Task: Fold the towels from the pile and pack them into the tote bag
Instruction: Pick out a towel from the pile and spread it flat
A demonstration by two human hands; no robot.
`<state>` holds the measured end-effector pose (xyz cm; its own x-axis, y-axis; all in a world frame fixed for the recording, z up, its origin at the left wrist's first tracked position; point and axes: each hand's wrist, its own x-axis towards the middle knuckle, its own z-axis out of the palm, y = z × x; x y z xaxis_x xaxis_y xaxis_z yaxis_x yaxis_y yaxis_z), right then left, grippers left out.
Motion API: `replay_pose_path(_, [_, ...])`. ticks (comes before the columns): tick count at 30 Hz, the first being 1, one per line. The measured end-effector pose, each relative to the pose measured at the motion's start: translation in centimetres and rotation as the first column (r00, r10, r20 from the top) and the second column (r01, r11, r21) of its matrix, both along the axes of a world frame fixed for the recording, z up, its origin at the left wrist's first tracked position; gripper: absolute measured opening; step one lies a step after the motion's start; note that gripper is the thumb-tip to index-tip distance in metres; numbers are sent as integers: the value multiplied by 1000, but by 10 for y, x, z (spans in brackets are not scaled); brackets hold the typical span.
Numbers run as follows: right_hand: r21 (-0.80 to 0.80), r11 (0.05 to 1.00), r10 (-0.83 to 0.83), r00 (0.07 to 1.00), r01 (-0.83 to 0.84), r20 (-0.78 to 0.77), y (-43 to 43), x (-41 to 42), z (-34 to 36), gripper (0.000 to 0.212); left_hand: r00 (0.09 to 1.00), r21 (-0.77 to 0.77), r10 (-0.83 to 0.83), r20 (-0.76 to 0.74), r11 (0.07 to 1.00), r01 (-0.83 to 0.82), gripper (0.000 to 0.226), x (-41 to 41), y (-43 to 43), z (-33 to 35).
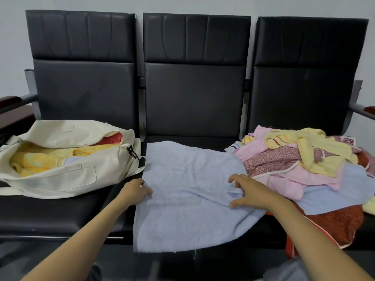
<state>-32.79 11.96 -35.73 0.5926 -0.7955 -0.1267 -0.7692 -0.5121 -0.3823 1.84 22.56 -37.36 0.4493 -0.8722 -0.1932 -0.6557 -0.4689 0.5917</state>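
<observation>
A row of three black padded seats (194, 98) stands against a pale wall (182, 5) and carries everything. On the middle seat lies a light blue towel (186, 199), spread nearly flat, its near edge hanging over the seat's front and its far right corner tucked under the pile (304, 165). The pile covers the right seat: a loose heap of pink, yellow, patterned maroon, blue and rust-red towels, the rust-red one drooping over the front edge. On the left seat rests the cream bag (60, 179), lying on its side with its mouth unzipped. Yellow towels (40, 159) lie inside it, and a red one (112, 139) shows at the far end of the opening. The bag's right end sits just beside the blue towel's left edge. Both bare forearms reach forward from the bottom of the view, well apart, one to each side of the blue towel. The right hand (249, 191) lies palm down on the towel's right part, just beside the pile, its fingers curled and clawed into a small bunched fold of the cloth. The left hand (135, 191) is at the towel's left edge, about level with the right, fingers curled and pinching that edge.
</observation>
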Motion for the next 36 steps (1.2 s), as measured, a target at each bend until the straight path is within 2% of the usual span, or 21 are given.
replay_pose_path(2, [-29, 999, 29, 996, -32, -89, -1, -1, -5, 36, 1000, 8, -6, 19, 1000, 5, 20, -1, 1, 1])
replay_pose_path(3, [-47, 999, 14, 997, -18, -81, -1, 0, -6, 23, 1000, 12, -4, 22, 1000, 4, 20, 0, 1, 1])
replay_pose_path(4, [-56, 998, -13, 1000, 12, -18, 0, 0, -5, 12, 1000, 12, -1, 18, 1000, 1, 21, 1, 0, 0])
replay_pose_path(6, [-28, 990, -128, 970, 137, 205, 0, 0, -4, 15, 998, 6, 21, -63, 1000, -21, 24, 3, 0, 1])
replay_pose_path(8, [99, 963, -267, 856, 249, 443, -3, -3, 2, 9, 953, -10, 68, -297, 997, -74, 21, 2, 1, 6])
replay_pose_path(10, [254, 923, -384, 737, 290, 555, -5, -7, 7, 6, 843, 14, 109, -527, 993, -120, 14, 0, 4, 14])
replay_pose_path(11, [309, 896, -444, 680, 319, 584, -8, -10, 8, 7, 811, 31, 122, -572, 991, -127, 12, 0, 5, 16])
replay_pose_path(13, [340, 848, -529, 603, 407, 597, -14, -16, 8, 6, 817, 49, 133, -561, 991, -128, 16, 1, 6, 18])
replay_pose_path(14, [299, 843, -533, 622, 447, 574, -17, -18, 7, 6, 855, 50, 137, -501, 990, -129, 20, 1, 6, 17])
replay_pose_path(17, [56, 887, -448, 824, 458, 348, -20, -17, 4, 12, 967, 25, 122, -225, 993, -119, 33, 1, 2, 11])
replay_pose_path(20, [-66, 915, -380, 904, 399, 194, -23, -10, -2, 18, 981, 28, 110, -162, 994, -107, 41, 0, -1, 8])
replay_pose_path(22, [-89, 918, -368, 914, 386, 174, -24, -5, -3, 6, 979, 82, 116, -166, 991, -104, 37, -1, -2, 10])
replay_pose_path(26, [-124, 880, -417, 872, 458, 257, -22, 1, 0, 26, 977, 164, 103, -184, 984, -73, 25, 1, -3, 15])
replay_pose_path(28, [-136, 883, -421, 887, 449, 190, -21, 0, 1, 31, 976, 192, 105, -192, 979, -68, 26, 5, -4, 14])
replay_pose_path(31, [-111, 894, -418, 898, 434, 141, -21, -3, 1, 30, 973, 252, 112, -199, 966, -60, 22, 11, -3, 14])
replay_pose_path(36, [-17, 916, -388, 897, 400, 211, -22, -2, -3, 28, 967, 269, 137, -216, 960, -76, 23, 14, -5, 9])
